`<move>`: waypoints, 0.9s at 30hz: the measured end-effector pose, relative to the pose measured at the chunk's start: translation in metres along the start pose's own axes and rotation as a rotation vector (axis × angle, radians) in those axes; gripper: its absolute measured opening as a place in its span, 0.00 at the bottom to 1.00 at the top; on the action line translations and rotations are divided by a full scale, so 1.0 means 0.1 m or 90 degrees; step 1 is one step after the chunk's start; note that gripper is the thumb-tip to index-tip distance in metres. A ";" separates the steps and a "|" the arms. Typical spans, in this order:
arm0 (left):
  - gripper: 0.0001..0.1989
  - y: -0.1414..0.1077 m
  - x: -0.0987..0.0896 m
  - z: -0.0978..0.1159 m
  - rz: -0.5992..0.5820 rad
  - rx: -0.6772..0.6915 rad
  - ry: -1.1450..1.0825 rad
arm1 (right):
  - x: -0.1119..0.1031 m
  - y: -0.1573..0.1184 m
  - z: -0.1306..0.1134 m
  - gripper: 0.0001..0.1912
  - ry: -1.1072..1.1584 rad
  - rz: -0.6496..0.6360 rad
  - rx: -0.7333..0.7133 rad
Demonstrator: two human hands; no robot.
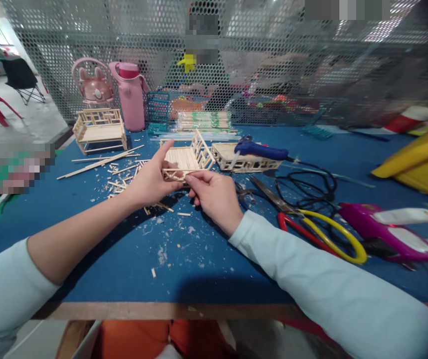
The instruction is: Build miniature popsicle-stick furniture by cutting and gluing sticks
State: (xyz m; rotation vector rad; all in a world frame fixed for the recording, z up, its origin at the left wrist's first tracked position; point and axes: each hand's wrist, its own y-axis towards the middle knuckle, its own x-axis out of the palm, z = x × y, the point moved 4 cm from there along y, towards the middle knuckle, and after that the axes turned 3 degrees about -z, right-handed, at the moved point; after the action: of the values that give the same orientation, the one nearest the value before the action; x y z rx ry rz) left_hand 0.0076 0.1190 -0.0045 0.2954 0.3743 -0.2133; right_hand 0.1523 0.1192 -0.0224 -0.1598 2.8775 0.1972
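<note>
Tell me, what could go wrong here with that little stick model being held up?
The left hand and right hand pinch the little stick model by its thin edge, so a tight squeeze might snap a stick. The blue glue gun rests on another stick frame close by; if it is hot, it could mark that frame. Its black cord loops near the scissors, and a sleeve could snag either.

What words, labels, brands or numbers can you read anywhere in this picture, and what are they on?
No text can be read anywhere in this view.
Pink bottle: no lettering shows.
Blue glue gun: no brand mark can be made out.
Scissors: the blades and handles show no readable mark.
Small stick bench held by the left hand and right hand: bare wood, no writing.
Several patches of the picture are blurred out and show nothing readable.
</note>
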 end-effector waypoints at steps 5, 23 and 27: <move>0.48 -0.04 -0.06 -0.08 -0.012 0.030 0.035 | -0.03 0.01 0.01 0.10 -0.044 0.013 -0.029; 0.45 -0.05 -0.17 -0.11 0.024 0.029 -0.031 | -0.15 -0.15 -0.19 0.09 -0.174 0.044 -0.160; 0.45 -0.05 -0.18 -0.08 0.026 0.026 -0.015 | -0.28 -0.19 -0.26 0.07 -0.176 0.087 -0.182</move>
State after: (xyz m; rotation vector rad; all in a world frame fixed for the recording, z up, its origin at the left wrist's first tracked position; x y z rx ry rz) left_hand -0.0127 0.1196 -0.0057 0.3407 0.3404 -0.1844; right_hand 0.1749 0.0995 0.0078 0.0134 2.5722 0.6059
